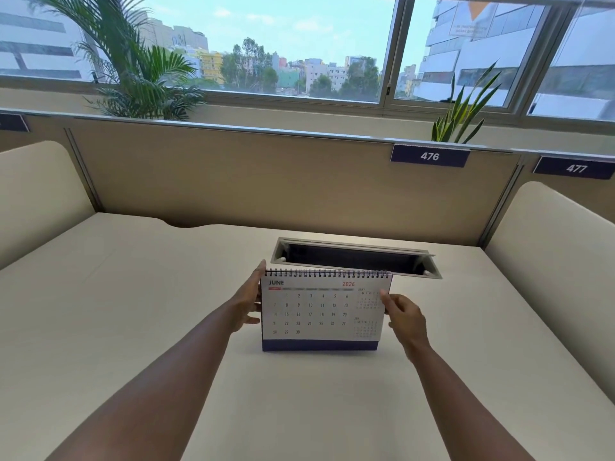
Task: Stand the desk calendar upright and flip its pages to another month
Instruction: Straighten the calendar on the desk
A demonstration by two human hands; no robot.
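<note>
The desk calendar stands upright on the cream desk, its spiral binding on top and a dark blue base strip below. Its front page reads JUNE 2026. My left hand grips the calendar's left edge, fingers reaching behind it and thumb near the front. My right hand is at the right edge, thumb pressing on the front page near the small side calendars. Whatever lies behind the calendar is hidden.
An open cable box with a raised lid is sunk in the desk right behind the calendar. A beige partition with labels 476 and 477 closes the back. Rounded side panels stand left and right. Plants sit beyond.
</note>
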